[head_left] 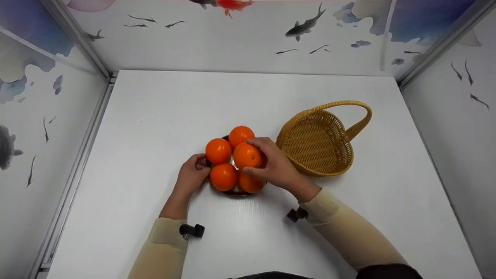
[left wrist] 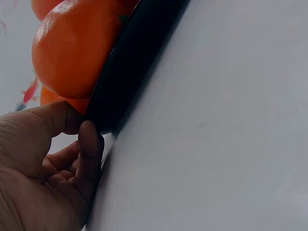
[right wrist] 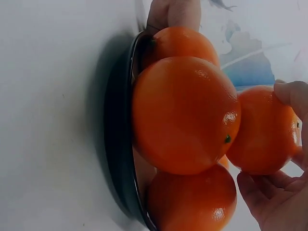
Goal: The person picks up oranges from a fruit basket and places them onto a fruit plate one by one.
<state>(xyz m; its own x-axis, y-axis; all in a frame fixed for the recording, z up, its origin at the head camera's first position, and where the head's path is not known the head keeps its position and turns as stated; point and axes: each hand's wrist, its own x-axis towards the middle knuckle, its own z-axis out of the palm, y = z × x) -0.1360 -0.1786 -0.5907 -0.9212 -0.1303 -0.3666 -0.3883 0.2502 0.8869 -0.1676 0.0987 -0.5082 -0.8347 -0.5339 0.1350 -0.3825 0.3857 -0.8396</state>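
Note:
Several oranges point(head_left: 223, 177) sit in a dark, shallow round dish point(head_left: 237, 195) on the white table. On its left side my left hand point(head_left: 190, 174) pinches the dish's rim between thumb and fingers; the left wrist view shows the dark side wall point(left wrist: 130, 72) at the fingertips. My right hand point(head_left: 276, 164) grips one orange point(right wrist: 262, 134) from the right, thumb on one side and fingers on the other. That orange is above the others, and in the right wrist view it appears against a neighbouring orange point(right wrist: 185, 115). Part of the dish is hidden beneath the fruit.
A yellow-brown wicker basket point(head_left: 310, 145) with an arched handle point(head_left: 360, 126) stands just right of the dish, its woven bottom visible. White panels printed with fish point(head_left: 306, 27) enclose the table point(head_left: 174, 100) at the back and sides.

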